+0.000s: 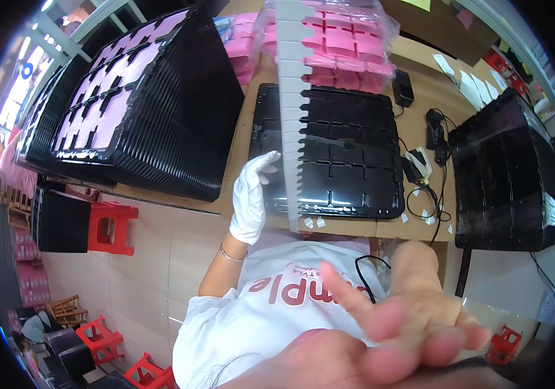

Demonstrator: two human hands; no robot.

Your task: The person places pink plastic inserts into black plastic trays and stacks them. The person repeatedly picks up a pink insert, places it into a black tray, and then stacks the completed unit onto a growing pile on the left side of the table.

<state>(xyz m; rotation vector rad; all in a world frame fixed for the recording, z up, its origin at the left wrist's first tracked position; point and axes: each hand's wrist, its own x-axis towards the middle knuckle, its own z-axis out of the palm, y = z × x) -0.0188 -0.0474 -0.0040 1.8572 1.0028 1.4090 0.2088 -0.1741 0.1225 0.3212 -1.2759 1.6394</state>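
Observation:
My left hand (248, 201), in a white glove, is raised over the near left edge of a black plastic tray (349, 155). Its fingers are stretched and slightly curved, with nothing seen in them. A long pale grey strip (290, 117) with a notched right edge crosses the view beside those fingertips; whether they touch it I cannot tell. The tray lies flat on a brown tabletop and has cross-shaped ridges. My bare right hand (413, 318) is close to the camera at the lower right, fingers spread and holding nothing visible.
Tall stacked black trays (174, 123) with pink pieces on top stand at the left. Pink pieces in clear plastic (349, 45) lie behind the tray. More black trays (504, 175) stand at the right, near cables (443, 194). A red stool (112, 227) is below left.

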